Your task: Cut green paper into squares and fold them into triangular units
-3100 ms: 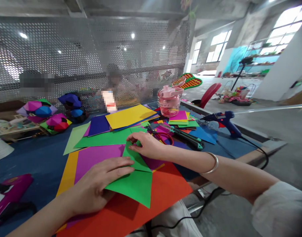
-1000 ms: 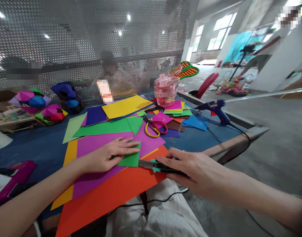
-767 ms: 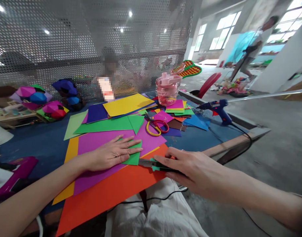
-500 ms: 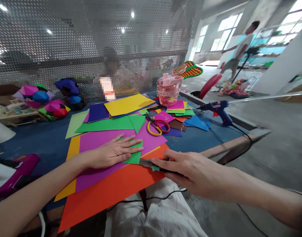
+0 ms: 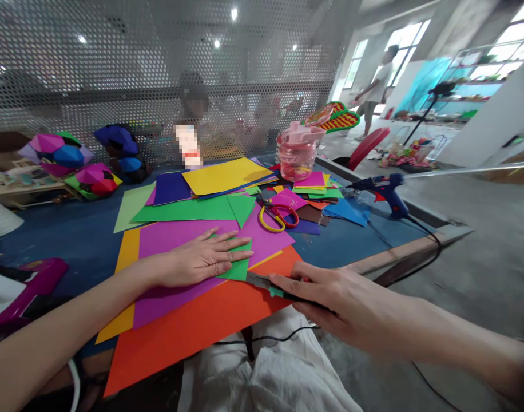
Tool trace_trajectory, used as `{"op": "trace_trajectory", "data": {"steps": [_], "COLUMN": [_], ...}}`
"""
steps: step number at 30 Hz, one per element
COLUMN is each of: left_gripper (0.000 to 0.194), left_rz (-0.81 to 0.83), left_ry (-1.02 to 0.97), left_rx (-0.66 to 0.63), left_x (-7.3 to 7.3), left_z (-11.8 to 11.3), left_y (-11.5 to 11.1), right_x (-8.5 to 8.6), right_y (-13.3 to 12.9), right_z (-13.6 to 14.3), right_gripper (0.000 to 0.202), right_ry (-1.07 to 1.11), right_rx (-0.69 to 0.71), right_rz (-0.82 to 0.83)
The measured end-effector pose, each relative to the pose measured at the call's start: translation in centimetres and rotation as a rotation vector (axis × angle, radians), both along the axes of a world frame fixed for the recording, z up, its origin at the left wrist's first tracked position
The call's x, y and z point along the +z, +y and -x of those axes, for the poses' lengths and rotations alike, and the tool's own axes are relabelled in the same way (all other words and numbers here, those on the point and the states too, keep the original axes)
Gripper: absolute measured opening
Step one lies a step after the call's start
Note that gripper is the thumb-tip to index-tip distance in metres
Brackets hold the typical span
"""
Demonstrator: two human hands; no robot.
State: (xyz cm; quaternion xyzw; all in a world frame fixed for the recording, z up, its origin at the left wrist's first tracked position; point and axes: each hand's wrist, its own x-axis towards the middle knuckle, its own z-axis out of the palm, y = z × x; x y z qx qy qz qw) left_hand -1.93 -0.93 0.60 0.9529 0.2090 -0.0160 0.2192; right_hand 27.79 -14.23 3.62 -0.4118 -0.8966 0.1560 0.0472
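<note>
My left hand (image 5: 204, 257) lies flat with fingers stretched out over a small green paper piece (image 5: 240, 268), pressing it onto a purple sheet (image 5: 159, 297). Part of the green piece is hidden under the palm. Closed around a utility knife (image 5: 279, 290) is my right hand (image 5: 326, 292); the blade tip reaches the lower right corner of the green piece. An orange-red sheet (image 5: 189, 337) lies beneath, sticking out over the table's front edge, and a yellow-orange sheet (image 5: 120, 317) shows at the left. Scissors with red and yellow handles (image 5: 278, 217) rest just beyond my hands.
Coloured paper sheets (image 5: 227, 176) and scraps lie behind. A pink jug (image 5: 298, 151) and a blue glue gun (image 5: 388, 191) stand to the right. Folded paper shapes (image 5: 94, 178) sit at the left near a perforated metal screen (image 5: 150, 57). A person (image 5: 376, 86) walks in the background.
The view has shifted slightly. Both hands, the knife and the green piece keep nearly the same positions relative to each other. The person in the background has moved left.
</note>
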Motion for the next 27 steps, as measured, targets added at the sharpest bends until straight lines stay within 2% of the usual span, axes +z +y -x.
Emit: {"op": "trace_trajectory", "data": {"steps": [27], "left_gripper": [0.048], "left_rz": [-0.022], "left_ry": [0.028], "left_rx": [0.036], "left_x": [0.12], "left_z": [-0.15], "left_y": [-0.54], "right_x": [-0.47], "right_y": [-0.87], "right_z": [-0.13], "right_gripper": [0.055], "right_ry": [-0.051], "right_rx": [0.012], "right_rz": [-0.125]}}
